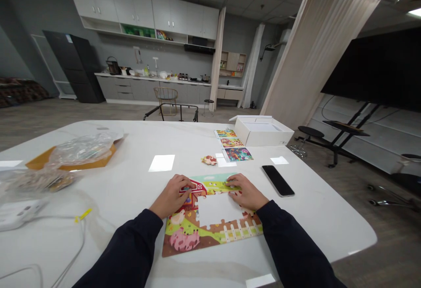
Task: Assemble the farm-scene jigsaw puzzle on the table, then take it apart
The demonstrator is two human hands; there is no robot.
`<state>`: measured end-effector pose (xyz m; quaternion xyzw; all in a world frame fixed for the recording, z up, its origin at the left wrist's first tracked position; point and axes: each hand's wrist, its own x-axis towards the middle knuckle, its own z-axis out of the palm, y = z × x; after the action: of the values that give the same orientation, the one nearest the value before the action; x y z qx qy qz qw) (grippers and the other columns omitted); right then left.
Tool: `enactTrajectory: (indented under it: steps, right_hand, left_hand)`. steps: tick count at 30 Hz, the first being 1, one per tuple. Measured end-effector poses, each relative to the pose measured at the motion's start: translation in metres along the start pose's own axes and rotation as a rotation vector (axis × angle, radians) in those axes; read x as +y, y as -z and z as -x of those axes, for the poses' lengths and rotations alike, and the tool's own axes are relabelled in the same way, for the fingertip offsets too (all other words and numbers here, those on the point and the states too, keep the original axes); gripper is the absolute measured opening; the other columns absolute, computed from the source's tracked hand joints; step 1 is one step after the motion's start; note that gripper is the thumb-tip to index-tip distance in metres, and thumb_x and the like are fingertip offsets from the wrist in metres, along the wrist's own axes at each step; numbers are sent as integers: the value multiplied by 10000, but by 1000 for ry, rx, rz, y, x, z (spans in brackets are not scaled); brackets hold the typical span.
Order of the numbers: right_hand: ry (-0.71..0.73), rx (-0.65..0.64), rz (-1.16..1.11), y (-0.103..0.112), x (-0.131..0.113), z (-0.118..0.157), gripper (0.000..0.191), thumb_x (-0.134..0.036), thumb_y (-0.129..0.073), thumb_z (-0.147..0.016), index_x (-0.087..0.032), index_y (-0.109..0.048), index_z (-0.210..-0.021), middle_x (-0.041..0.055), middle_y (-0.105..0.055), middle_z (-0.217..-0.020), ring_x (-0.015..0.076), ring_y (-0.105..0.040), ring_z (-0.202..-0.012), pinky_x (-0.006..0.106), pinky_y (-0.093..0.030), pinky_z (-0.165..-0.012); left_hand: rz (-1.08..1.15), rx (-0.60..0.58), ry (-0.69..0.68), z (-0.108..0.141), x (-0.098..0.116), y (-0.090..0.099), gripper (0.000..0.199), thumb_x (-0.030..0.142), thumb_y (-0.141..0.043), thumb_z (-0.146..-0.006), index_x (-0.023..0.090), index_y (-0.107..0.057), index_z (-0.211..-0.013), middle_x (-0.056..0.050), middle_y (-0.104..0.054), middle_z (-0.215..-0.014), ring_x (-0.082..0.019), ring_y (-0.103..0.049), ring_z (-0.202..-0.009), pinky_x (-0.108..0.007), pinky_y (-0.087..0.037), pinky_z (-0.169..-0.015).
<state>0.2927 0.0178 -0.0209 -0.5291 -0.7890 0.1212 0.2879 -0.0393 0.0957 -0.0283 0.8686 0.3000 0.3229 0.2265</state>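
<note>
A farm-scene jigsaw puzzle (210,235) lies on the white table (131,147) in front of me, with a barn, a pig, a fence and green grass. Its middle shows a white gap (217,209). My left hand (171,196) rests with curled fingers on the red barn piece (192,187). My right hand (246,191) lies flat on the green upper edge of the puzzle. A few loose puzzle pieces (209,160) sit beyond the hands, next to a strip of picture cards (233,144).
A black smartphone (278,180) lies to the right of the puzzle, and a white box (263,131) stands at the far edge. On the left are a plastic bag (82,150) on a brown envelope (70,161), and a white device (19,213) with cables.
</note>
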Motion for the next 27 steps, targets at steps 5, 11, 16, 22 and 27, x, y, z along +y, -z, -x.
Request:
enactTrajectory:
  steps: [5, 11, 16, 22, 27]
  right_hand:
    - [-17, -12, 4, 0, 1, 1, 333, -223, -725, -827, -227, -744, -1159, 113, -663, -1217, 284, -621, -1170, 474, -482, -1074]
    - [-89, 118, -11, 4, 12, -2, 494, -293, -662, -899, -228, -583, -1383, 125, -629, -1330, 295, -566, -1280, 503, -452, -1122]
    - [-108, 87, 61, -2, 20, -27, 454, -326, -624, -937, -221, -586, -1377, 126, -625, -1380, 293, -560, -1320, 506, -428, -1152]
    - [-121, 41, 187, -30, 20, -92, 424, -236, -623, -935, -169, -597, -1353, 142, -649, -1365, 265, -589, -1296, 428, -440, -1138]
    - [-174, 59, 219, -44, 26, -130, 330, -178, -682, -886, -148, -668, -1214, 163, -713, -1220, 296, -636, -1194, 448, -462, -1076]
  left_hand:
    - [0, -7, -2, 0, 1, 1, 206, 125, -537, -916, 230, -694, -997, -68, -657, -1074, -245, -573, -1072, -432, -505, -970]
    - [5, 20, -18, 0, 0, -1, 210, 125, -550, -920, 235, -704, -1011, -69, -659, -1063, -239, -576, -1059, -417, -507, -959]
    - [13, 26, -19, 0, 1, -2, 187, 142, -552, -941, 231, -709, -992, -68, -661, -1047, -235, -571, -1029, -408, -506, -935]
    - [20, 36, -18, -1, 3, 0, 202, 115, -557, -913, 224, -717, -972, -69, -661, -1029, -238, -565, -1022, -415, -498, -938]
    - [14, 48, -19, -1, 7, 4, 200, 110, -566, -899, 224, -719, -960, -70, -662, -1027, -242, -569, -1023, -419, -497, -936]
